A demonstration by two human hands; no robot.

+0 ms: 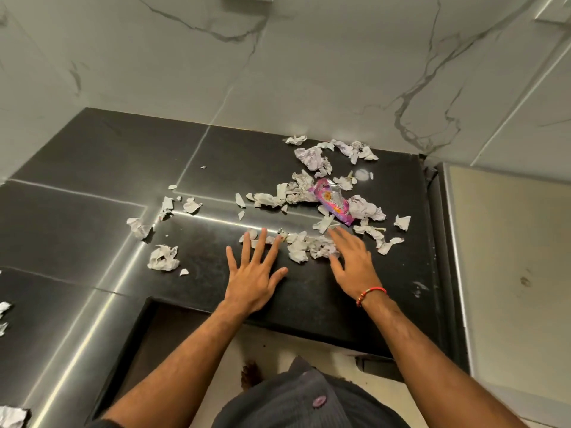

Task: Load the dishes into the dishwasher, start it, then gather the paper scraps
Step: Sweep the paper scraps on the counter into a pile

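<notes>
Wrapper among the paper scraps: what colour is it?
Pink-purple, with a clear end and orange print; the wrapper shows best in the head view.

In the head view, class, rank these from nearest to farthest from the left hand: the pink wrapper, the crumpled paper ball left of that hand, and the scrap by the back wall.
From the left hand:
1. Crumpled paper ball, just to its left.
2. Pink wrapper, up and to the right.
3. Scrap by the back wall, farthest back.

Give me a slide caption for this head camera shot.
Both open hands, left and right, sweep paper scraps together on a black counter.
</notes>
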